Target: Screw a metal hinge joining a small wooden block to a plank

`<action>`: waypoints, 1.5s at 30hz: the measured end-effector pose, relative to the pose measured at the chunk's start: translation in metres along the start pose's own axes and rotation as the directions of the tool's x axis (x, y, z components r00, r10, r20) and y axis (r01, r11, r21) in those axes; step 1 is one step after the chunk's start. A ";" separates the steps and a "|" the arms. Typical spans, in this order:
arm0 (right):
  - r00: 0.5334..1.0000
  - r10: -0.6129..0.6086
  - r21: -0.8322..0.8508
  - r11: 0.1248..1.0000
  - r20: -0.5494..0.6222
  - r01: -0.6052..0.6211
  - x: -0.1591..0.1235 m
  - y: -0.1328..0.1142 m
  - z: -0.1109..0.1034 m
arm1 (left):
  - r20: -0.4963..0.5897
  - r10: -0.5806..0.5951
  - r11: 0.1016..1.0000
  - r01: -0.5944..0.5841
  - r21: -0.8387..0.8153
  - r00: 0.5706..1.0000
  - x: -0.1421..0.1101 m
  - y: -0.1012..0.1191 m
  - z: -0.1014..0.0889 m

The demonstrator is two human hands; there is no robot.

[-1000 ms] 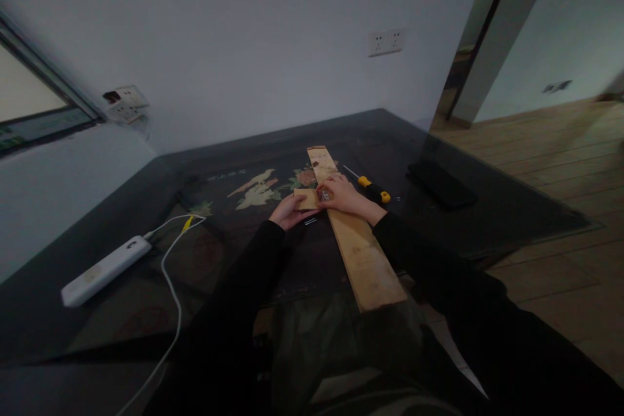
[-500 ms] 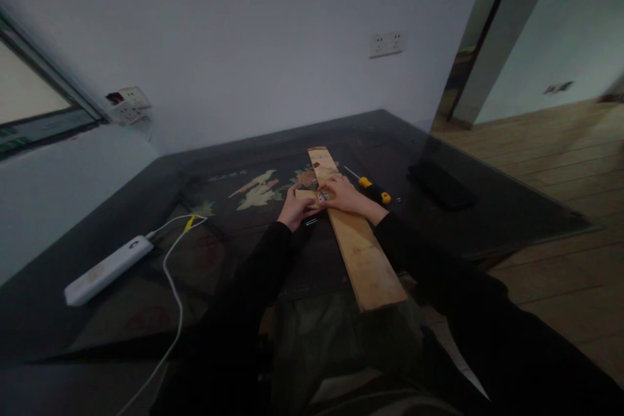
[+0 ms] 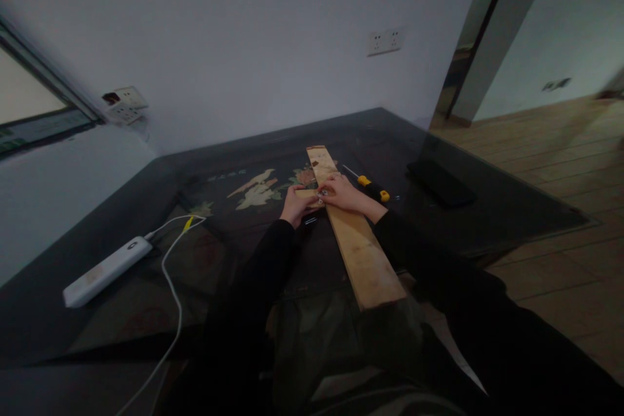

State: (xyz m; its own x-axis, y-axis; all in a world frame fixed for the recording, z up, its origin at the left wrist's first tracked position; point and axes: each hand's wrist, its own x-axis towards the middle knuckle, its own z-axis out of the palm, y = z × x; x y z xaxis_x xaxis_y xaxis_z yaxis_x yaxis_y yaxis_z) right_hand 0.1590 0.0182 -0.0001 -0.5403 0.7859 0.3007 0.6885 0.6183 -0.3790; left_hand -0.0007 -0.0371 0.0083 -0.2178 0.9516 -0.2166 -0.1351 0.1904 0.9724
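A long wooden plank (image 3: 358, 244) lies across the dark glass table (image 3: 487, 214), reaching over its near edge. A small wooden block (image 3: 307, 194) sits against the plank's left side, with a small metal piece (image 3: 322, 193) where the two meet. My left hand (image 3: 295, 205) lies curled over the block. My right hand (image 3: 345, 194) rests on the plank, its fingertips pinched at the metal piece. What the fingers hold is too small to name.
A yellow-and-black screwdriver (image 3: 368, 185) lies just right of the plank. A black flat object (image 3: 441, 183) sits further right. A white power strip (image 3: 104, 271) with a white cable (image 3: 170, 286) lies at the left. Small screws (image 3: 310, 221) lie near my left wrist.
My left hand has slid forward over the small block, covering more of it. My right hand stays at the joint with only slight finger movement.
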 end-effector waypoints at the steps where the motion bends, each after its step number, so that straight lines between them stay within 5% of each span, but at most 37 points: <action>1: 1.000 0.018 0.011 1.000 0.015 -0.018 0.000 0.000 0.000 | -0.003 0.004 1.000 -0.004 0.004 1.000 0.000 0.000 0.001; 39: 0.998 0.067 0.069 0.995 -0.009 -0.067 -0.006 -0.011 -0.008 | -0.076 0.119 0.990 -0.113 0.080 0.990 0.007 -0.014 -0.001; 45: 0.981 0.032 0.215 0.977 -0.191 0.010 -0.012 -0.038 -0.029 | -0.093 0.164 0.984 -0.155 0.092 0.982 0.012 -0.015 -0.003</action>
State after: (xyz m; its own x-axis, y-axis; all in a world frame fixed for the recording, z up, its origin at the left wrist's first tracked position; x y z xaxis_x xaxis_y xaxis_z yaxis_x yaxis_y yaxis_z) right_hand 0.1541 -0.0147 0.0362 -0.4157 0.7901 0.4504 0.5625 0.6125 -0.5553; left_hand -0.0042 -0.0296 -0.0094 -0.3258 0.9434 -0.0614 -0.0100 0.0615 0.9981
